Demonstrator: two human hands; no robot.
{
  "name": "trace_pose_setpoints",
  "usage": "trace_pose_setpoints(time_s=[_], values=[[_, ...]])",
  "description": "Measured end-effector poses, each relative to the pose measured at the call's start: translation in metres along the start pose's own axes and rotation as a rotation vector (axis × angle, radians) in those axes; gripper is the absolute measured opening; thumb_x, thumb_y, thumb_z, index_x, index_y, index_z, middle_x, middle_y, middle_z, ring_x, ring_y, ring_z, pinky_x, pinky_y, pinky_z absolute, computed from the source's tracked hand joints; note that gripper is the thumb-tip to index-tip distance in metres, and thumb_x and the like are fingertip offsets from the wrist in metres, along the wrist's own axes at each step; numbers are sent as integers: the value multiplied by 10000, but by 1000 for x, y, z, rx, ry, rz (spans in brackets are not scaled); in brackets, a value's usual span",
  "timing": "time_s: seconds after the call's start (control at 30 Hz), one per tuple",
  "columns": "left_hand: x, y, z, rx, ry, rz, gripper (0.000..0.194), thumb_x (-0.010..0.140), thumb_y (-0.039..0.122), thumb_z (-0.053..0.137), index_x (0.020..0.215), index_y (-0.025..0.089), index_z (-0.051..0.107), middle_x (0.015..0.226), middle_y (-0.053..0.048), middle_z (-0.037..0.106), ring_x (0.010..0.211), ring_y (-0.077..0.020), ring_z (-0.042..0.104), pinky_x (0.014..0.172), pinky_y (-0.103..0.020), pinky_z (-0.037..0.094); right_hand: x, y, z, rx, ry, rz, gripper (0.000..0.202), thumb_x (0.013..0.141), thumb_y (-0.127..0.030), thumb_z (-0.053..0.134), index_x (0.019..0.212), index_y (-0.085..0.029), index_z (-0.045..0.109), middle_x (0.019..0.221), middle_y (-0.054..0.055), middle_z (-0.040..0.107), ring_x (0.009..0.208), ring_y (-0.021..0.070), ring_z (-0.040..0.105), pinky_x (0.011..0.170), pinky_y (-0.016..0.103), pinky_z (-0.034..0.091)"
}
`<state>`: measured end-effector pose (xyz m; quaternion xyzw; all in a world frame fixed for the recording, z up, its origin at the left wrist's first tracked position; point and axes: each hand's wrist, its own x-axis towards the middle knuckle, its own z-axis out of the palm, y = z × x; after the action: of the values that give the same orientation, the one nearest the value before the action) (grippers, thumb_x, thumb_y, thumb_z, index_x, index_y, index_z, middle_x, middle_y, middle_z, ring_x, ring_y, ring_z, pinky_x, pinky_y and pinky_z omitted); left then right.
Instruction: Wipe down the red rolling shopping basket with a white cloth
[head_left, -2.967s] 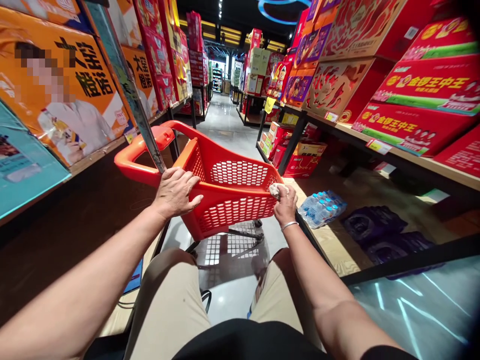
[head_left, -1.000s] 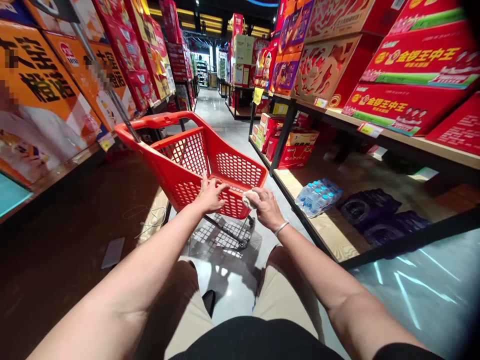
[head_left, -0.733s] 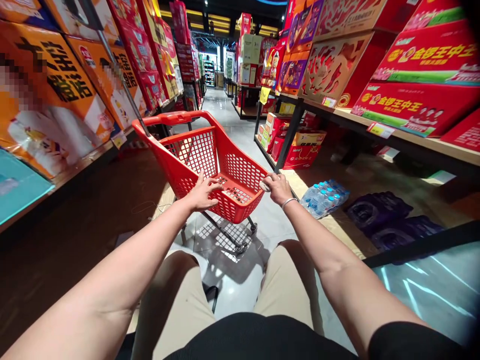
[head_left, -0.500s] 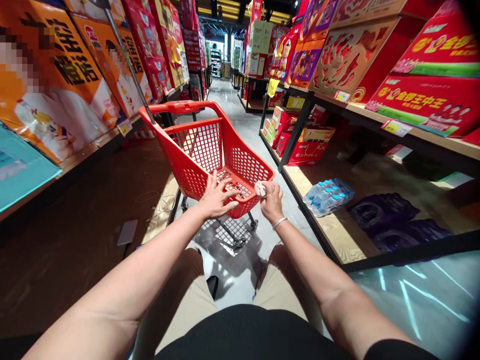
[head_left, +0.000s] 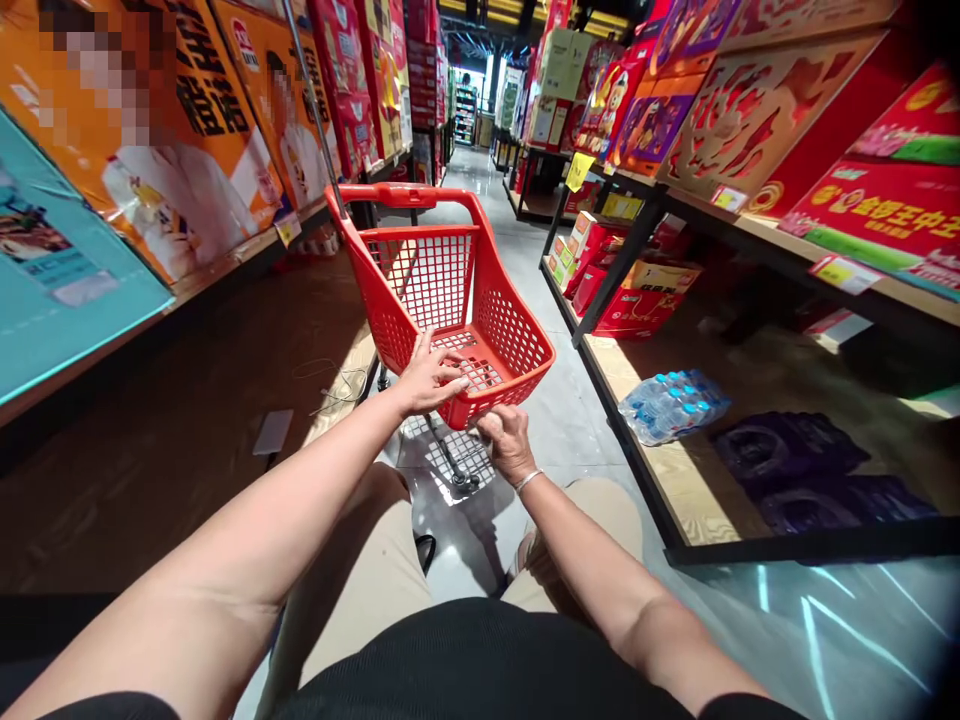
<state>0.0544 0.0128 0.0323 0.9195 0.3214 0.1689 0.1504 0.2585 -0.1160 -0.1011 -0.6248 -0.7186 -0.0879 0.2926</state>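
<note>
A red plastic shopping cart [head_left: 514,315] stands in front of me, its basket holding nothing that I can see. My left hand [head_left: 433,380] rests at the near left edge of the basket, fingers apart. Close below the basket's near rim is my right hand [head_left: 506,438], its fingers curled in. The pale cloth-like piece it held earlier is hardly visible now, hidden by the fingers or the basket. A bracelet circles the right wrist.
Shelves with orange boxes [head_left: 225,120] line the left side. On the right shelving are red boxes [head_left: 862,215] and, lower down, a pack of water bottles [head_left: 673,405]. A white flat object [head_left: 273,432] lies at lower left. The aisle floor [head_left: 480,165] stretches ahead.
My right hand has moved down and left, from the basket's right corner to below its near rim. The cart has turned slightly and sits farther right in view.
</note>
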Motion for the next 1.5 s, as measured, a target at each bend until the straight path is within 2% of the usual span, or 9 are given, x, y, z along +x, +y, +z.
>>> trace_pose_setpoints(time_s=[0.13,0.37,0.6,0.73,0.87,1.0,1.17,1.4,1.5], values=[[-4,-6,-5,-23,-17,14,324,910,482,613,967,252,833,1361,-50,633,1568,-411,13,1267,-651,-55,20,3,-20,-51,109,69,251,955,-278,627,1169,-360,730,1347,88,460,1338,296,313,1133,464,367],[-4,-6,-9,-61,31,-23,376,914,520,582,822,253,830,1213,-52,695,1556,-397,85,1282,-621,0,-14,17,14,-68,-141,52,297,905,-168,629,1107,-358,735,1288,57,527,1188,260,410,1038,420,433],[-13,-11,-7,-23,137,-23,335,857,450,688,630,207,725,1098,-56,710,1469,-346,332,1288,-590,71,17,37,-20,38,262,215,325,912,-161,539,1166,-295,692,1365,118,431,1302,307,362,1080,508,397],[-15,-12,-3,-6,166,-34,252,804,340,681,597,198,675,1153,-42,702,1532,-385,217,1273,-638,89,10,29,-4,40,187,325,436,839,-60,487,1175,-266,672,1363,137,422,1276,312,388,1061,534,399],[-16,-10,2,24,181,-49,253,797,305,631,1004,224,751,1319,-61,637,1561,-364,154,1283,-636,75,-13,11,9,28,-80,246,491,753,-2,514,1146,-250,676,1263,111,495,1155,266,479,1008,443,451],[-17,-9,7,50,176,-67,629,814,294,568,1430,173,539,1499,-111,501,1569,-351,130,1303,-592,48,5,2,-34,99,43,50,455,812,-100,546,1221,-265,658,1306,109,503,1193,271,491,1024,438,452],[-15,-9,12,48,164,-69,733,832,285,485,1536,95,417,1576,-149,393,1580,-370,10,1302,-578,-2,63,-4,-98,-72,108,144,480,885,-128,526,1341,-250,611,1433,124,479,1256,292,451,1018,425,412],[-17,-10,12,-20,172,-61,800,858,309,475,1609,106,289,1604,-157,353,1582,-365,33,1295,-579,16,107,-72,-104,-125,-354,-175,415,899,-147,570,1300,-253,573,1210,42,626,973,204,533,785,321,392],[-21,-9,9,-44,177,-76,828,845,306,493,1615,97,273,1602,-162,361,1582,-378,-12,1295,-579,35,124,-61,-109,-151,-419,-246,317,873,-189,655,1170,-297,654,1108,-21,647,841,152,511,720,283,354]])
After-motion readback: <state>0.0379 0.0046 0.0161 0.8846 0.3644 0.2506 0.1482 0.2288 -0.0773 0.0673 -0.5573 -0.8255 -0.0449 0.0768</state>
